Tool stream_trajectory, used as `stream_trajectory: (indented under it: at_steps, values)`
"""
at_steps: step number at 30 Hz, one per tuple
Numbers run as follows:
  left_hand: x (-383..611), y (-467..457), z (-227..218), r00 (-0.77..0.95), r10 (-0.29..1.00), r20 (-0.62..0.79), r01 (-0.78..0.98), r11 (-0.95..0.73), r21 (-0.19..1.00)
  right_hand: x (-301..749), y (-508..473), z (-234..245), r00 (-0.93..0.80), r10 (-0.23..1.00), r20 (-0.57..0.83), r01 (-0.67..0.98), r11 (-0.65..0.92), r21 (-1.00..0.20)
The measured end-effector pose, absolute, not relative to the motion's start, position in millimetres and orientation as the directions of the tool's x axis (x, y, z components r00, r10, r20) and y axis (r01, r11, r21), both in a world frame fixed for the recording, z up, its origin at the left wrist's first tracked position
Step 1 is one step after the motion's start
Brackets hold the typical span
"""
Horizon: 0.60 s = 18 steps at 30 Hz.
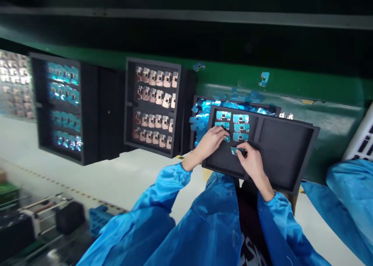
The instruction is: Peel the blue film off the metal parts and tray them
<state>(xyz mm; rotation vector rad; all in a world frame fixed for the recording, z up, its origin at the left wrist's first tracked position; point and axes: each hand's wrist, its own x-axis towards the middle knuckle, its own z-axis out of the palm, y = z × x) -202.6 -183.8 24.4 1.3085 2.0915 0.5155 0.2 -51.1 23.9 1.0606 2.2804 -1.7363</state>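
Observation:
Over the left half of a black divided tray (285,157) are both my hands. Between the thumb and fingers of my right hand (252,161) is a small blue-filmed metal plate (234,151), just above the tray floor. The fingers of my left hand (212,140) are bunched on another blue-filmed plate (227,138) in the left column, partly covering it. Above them, similar notched plates (241,119) lie in two columns. The tray's right half shows bare black floor.
Behind the tray, crumpled blue film (201,114) fills another black tray. A loose plate (264,79) lies on the green bench (233,73). To the left stand stacked trays of copper-coloured parts (155,97) and blue parts (64,91). Blue fabric (352,188) is at right.

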Motion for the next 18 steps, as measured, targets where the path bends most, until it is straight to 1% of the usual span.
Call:
stream_trajectory:
  at_steps: [1, 3, 5, 6, 8, 13, 15, 18]
  values:
    - [-193.9, -186.6, 20.5, -0.365, 0.896, -0.252, 0.697, 0.442, 0.565, 3.4, -61.8, 18.5, -0.758, 0.491, -0.429, 0.576, 0.196, -0.793]
    - [-181.4, -191.9, 16.6, -0.430, 0.884, -0.180, 0.745, 0.461, 0.483, 7.1, -73.1, 10.9, -0.781, 0.533, -0.325, 0.559, 0.366, -0.744]
    - [-173.8, -197.6, 15.7, -0.460, 0.875, -0.152, 0.770, 0.478, 0.422, 9.3, -74.7, 7.7, -0.797, 0.558, -0.229, 0.540, 0.489, -0.685]
    - [-171.7, -200.3, 15.2, -0.455, 0.876, -0.159, 0.779, 0.478, 0.405, 10.4, -73.1, 6.7, -0.801, 0.564, -0.202, 0.536, 0.524, -0.662]
    - [-170.8, -204.8, 12.7, -0.431, 0.884, -0.181, 0.793, 0.467, 0.392, 12.4, -67.3, 3.9, -0.807, 0.561, -0.186, 0.532, 0.553, -0.641]
    - [-180.0, -205.5, 5.6, -0.379, 0.910, -0.166, 0.823, 0.414, 0.388, 14.5, -59.8, -8.3, -0.836, 0.524, -0.165, 0.486, 0.566, -0.666]
    - [-184.1, -201.8, 8.9, -0.346, 0.926, -0.148, 0.837, 0.377, 0.398, 15.3, -64.5, -7.8, -0.830, 0.546, -0.116, 0.478, 0.587, -0.653]
    - [-199.0, -188.3, 19.2, -0.304, 0.948, -0.097, 0.846, 0.316, 0.430, 14.2, -64.9, 6.7, -0.805, 0.592, -0.034, 0.473, 0.607, -0.639]
